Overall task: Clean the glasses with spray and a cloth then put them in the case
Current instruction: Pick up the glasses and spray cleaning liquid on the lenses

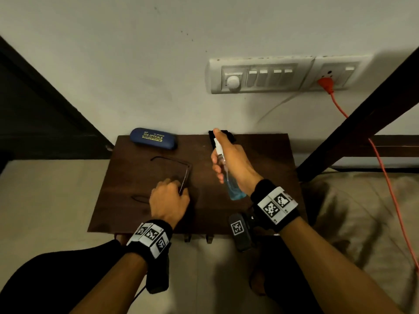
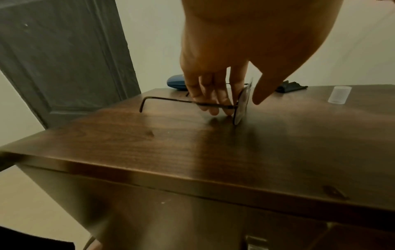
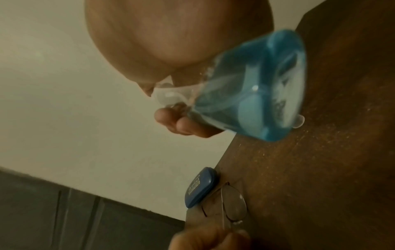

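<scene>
Thin-framed glasses [image 1: 181,173] stand with temples spread on the dark wooden table [image 1: 267,159]. My left hand [image 1: 179,189] pinches the glasses [image 2: 242,104] at the near lens, fingers behind and thumb in front. My right hand [image 1: 223,159] grips a clear spray bottle [image 1: 234,189] of blue liquid, raised to the right of the glasses, index finger on the nozzle. The bottle [image 3: 256,94] fills the right wrist view, glasses [image 3: 234,206] below. A closed blue case [image 1: 153,138] lies at the back left. A black cloth [image 1: 229,135] lies at the back, partly behind my right hand.
A clear cap [image 2: 340,94] stands on the table to the right of the glasses. A switch panel [image 1: 267,75] on the wall holds an orange plug whose cable [image 1: 385,173] hangs down the right. A dark post [image 1: 362,123] and bedding lie right, a dark door [image 2: 64,59] left.
</scene>
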